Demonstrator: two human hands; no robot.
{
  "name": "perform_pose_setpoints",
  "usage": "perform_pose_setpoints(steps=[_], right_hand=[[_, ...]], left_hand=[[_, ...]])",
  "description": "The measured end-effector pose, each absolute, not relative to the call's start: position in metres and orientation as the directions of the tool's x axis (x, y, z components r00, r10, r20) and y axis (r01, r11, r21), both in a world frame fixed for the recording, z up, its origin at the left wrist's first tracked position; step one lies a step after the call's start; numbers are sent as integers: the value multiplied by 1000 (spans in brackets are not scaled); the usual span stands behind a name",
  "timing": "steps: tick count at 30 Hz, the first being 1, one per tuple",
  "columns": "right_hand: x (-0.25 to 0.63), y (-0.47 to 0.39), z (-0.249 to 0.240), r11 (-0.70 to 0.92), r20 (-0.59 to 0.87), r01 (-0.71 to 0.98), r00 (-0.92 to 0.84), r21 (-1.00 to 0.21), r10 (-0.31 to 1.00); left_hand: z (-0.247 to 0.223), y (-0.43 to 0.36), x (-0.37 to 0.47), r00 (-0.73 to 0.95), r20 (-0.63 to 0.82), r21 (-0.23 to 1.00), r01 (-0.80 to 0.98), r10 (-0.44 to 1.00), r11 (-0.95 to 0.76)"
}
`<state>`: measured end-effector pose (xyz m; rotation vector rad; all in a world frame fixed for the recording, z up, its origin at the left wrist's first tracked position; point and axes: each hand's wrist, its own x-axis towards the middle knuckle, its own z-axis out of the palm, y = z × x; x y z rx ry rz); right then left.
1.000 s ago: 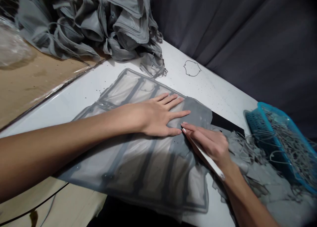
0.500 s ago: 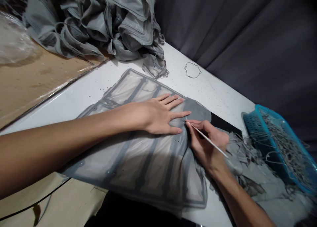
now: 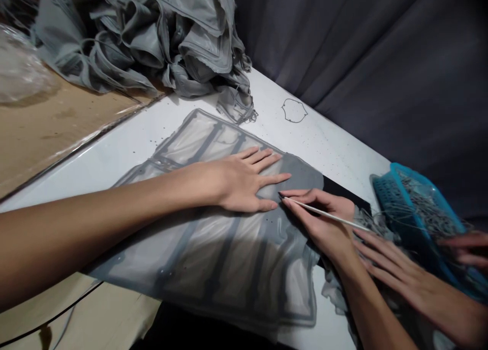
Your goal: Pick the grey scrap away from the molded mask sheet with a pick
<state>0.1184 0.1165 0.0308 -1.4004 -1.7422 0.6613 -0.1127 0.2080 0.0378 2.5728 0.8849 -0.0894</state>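
Observation:
A thin grey rubbery sheet (image 3: 236,258) with darker moulded bars and lighter panels lies spread over the white table, its right part wrinkled. My left hand (image 3: 244,182) rests flat on it, fingers spread toward the right. Just beside its thumb, my right hand (image 3: 324,217) pinches a thin white stick (image 3: 328,215) with a dark tip. That tip is at the sheet's surface; I cannot tell whether it touches. A few small dark specks show on the sheet below the tip.
A crumpled heap of grey sheets (image 3: 152,34) fills the back left by cardboard (image 3: 76,116). A thin dark ring (image 3: 294,110) lies on the table (image 3: 267,100). At right, a co-worker's hands (image 3: 412,279) are near a blue basket (image 3: 400,187) of grey scraps.
A co-worker's hands have come in from the right, over the scraps and by the basket. My right hand's stick has tilted flatter and its tip moved slightly left and down. My left hand stays flat.

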Motion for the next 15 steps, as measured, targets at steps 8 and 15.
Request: perform_pose_setpoints(steps=[8,15], right_hand=[[124,117,47,292,181,645,-235,-706,955],[115,106,61,286,130,749,-262,-598,956]], left_hand=[[35,208,-114,797,-162,393,593,582,-703],[35,208,-114,798,-164,370,595,580,-713]])
